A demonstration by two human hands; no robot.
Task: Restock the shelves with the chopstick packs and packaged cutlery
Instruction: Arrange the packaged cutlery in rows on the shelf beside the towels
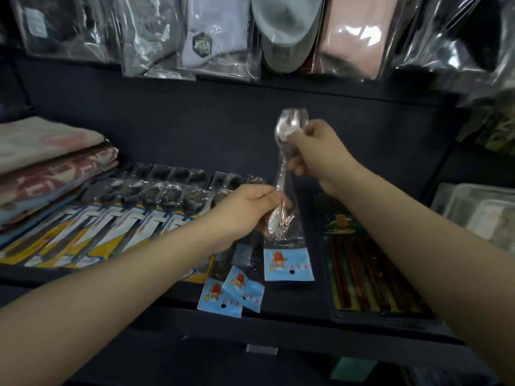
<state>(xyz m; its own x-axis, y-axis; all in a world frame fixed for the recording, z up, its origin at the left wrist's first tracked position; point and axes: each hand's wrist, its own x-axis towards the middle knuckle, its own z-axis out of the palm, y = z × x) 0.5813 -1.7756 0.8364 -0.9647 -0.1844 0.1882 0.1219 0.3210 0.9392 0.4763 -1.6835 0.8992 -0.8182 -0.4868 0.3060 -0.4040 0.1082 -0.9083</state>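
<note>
A clear-wrapped metal spoon pack (287, 235) with a light-blue header card hangs above the dark shelf (278, 313). My right hand (315, 151) grips its bowl end at the top. My left hand (248, 210) pinches its handle lower down. Two more packs with blue cards (231, 293) lie on the shelf below my left wrist, their cards over the front edge. A row of packaged spoons with yellow and white cards (111, 227) covers the shelf's left part. A pack of dark red chopsticks (365, 263) lies to the right.
Folded towels (47, 165) are stacked at the shelf's left end. Bagged socks and cloth goods (211, 37) hang along the top. Clear plastic containers (479, 213) sit at the far right. A lower shelf edge with a small label holder (262, 349) runs below.
</note>
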